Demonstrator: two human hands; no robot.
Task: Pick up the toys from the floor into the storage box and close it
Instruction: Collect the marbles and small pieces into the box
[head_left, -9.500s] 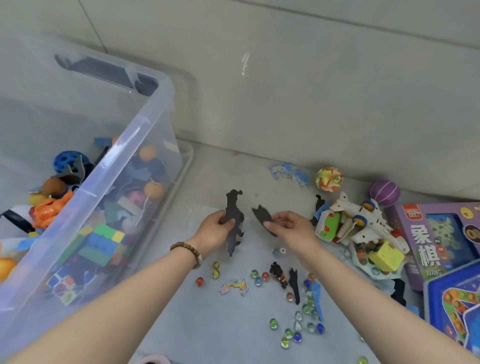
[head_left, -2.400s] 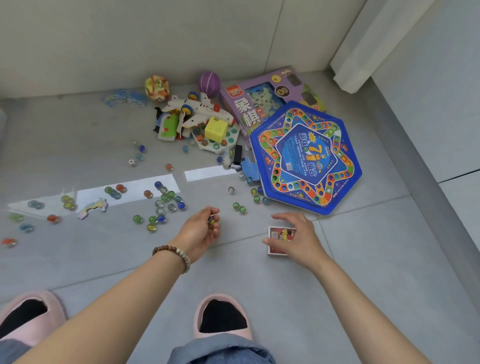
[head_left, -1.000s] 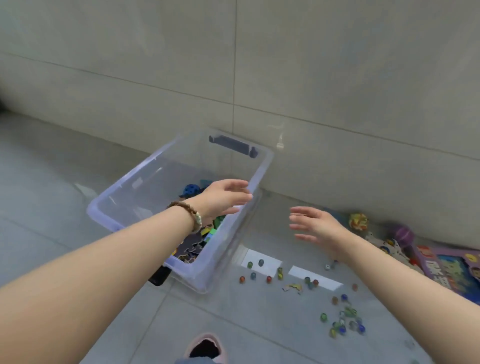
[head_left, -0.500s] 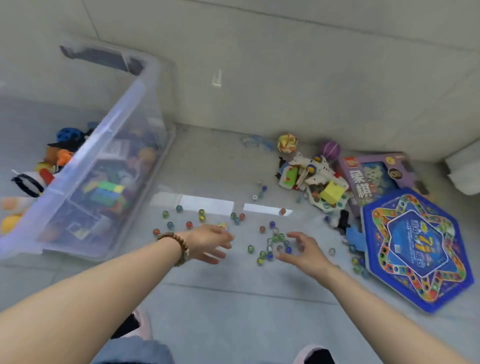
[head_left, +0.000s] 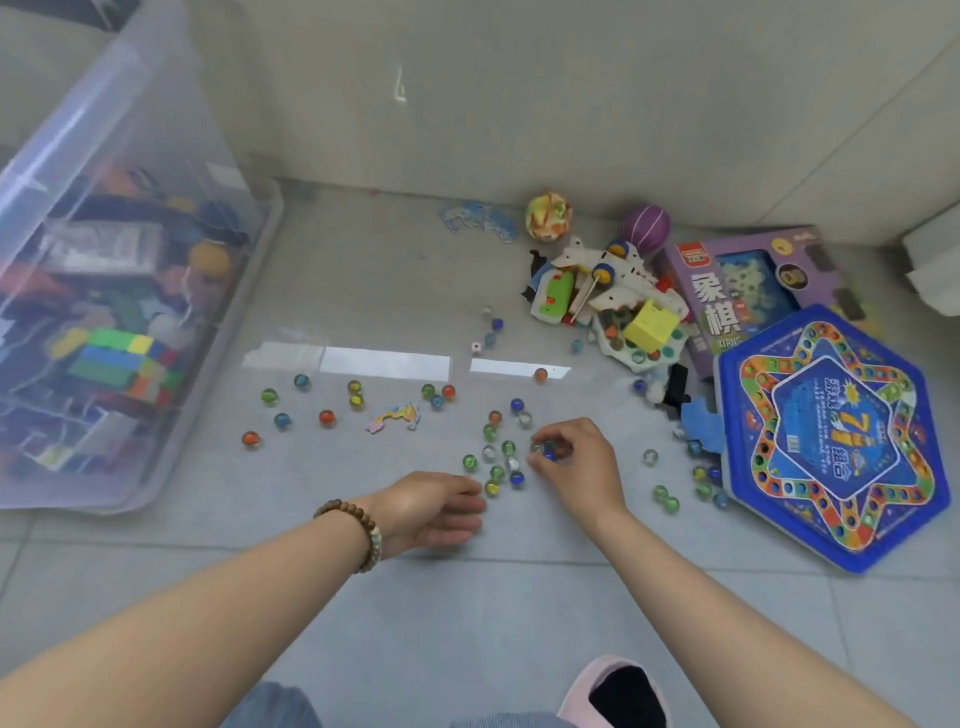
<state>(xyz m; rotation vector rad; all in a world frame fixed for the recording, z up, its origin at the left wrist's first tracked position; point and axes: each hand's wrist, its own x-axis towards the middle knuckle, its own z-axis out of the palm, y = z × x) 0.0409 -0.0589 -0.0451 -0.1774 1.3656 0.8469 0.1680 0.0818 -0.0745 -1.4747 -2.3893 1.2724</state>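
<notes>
Several glass marbles (head_left: 498, 460) lie scattered on the grey floor in front of me. My right hand (head_left: 576, 462) is down among them, its fingertips pinched on marbles at the cluster's right side. My left hand (head_left: 434, 506), with a bead bracelet at the wrist, rests on the floor just left of the cluster, fingers loosely curled and holding nothing that I can see. The clear storage box (head_left: 171, 332), open and full of toys, stands at the left. A small puzzle piece (head_left: 395, 417) lies between the box and the cluster.
By the wall lie a patterned ball (head_left: 549, 216), a purple ball (head_left: 647, 223), a white toy plane pile (head_left: 608, 291), a purple game box (head_left: 748, 291) and a blue hexagonal game board (head_left: 831, 436). My pink slipper (head_left: 618, 693) shows at the bottom edge.
Both hands have dropped to the floor at the marble cluster. My right hand's fingers have closed on marbles; my left hand has moved right, next to the cluster. The view has tilted downward.
</notes>
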